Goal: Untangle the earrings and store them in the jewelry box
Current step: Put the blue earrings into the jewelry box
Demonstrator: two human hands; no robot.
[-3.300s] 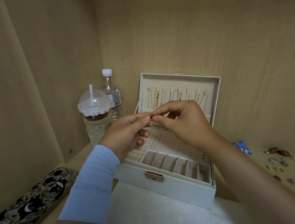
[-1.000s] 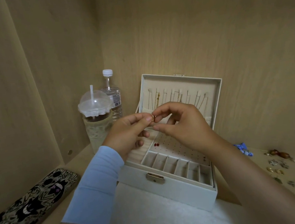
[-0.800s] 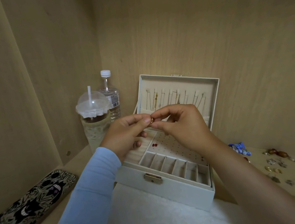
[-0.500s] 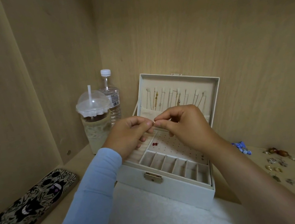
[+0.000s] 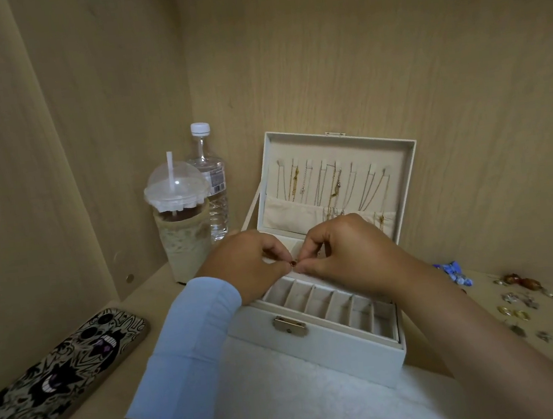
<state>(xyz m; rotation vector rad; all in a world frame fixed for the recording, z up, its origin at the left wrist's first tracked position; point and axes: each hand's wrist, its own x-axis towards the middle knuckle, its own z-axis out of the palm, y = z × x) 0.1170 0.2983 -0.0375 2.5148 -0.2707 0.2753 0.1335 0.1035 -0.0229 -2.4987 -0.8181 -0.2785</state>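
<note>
A cream jewelry box (image 5: 321, 345) stands open on the shelf, its lid (image 5: 401, 167) upright with several chains hanging inside. Just above the box's tray, my left hand (image 5: 247, 264) and my right hand (image 5: 345, 253) meet fingertip to fingertip. Both pinch one small earring (image 5: 293, 262) with a dark red stone. My hands hide the tray's perforated earring panel. A row of several small compartments (image 5: 327, 303) shows along the box front. Loose earrings (image 5: 535, 314) lie scattered on the shelf at the right.
A lidded iced drink with a straw (image 5: 181, 220) and a water bottle (image 5: 210, 189) stand left of the box. A patterned phone (image 5: 57, 382) lies at the left front. A blue trinket (image 5: 454, 271) sits right of the box. White cloth (image 5: 290, 407) lies in front. Wooden walls close in.
Both hands have come down from in front of the lid to just above the tray, still pinching the earring between them. The pair of red studs on the panel is now hidden.
</note>
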